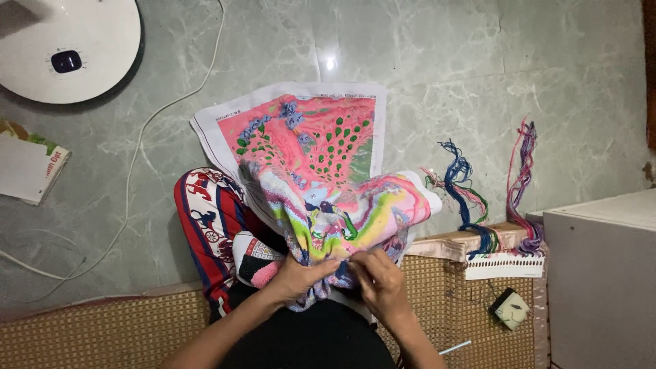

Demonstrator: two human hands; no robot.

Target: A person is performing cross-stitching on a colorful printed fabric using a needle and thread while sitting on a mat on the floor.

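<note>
1. Left hand (299, 277): fingers curled shut, bunching the near edge of the embroidery cloth (321, 171).
2. Right hand (380, 279): fingertips pressed together, pinching the same edge just beside the left hand.
3. Embroidery cloth: draped over the person's lap and knee, its far end spread on the marbled floor (424, 61).
4. Thread skeins (478, 198): hanging from a card on the woven mat (130, 331), right of the cloth.
</note>
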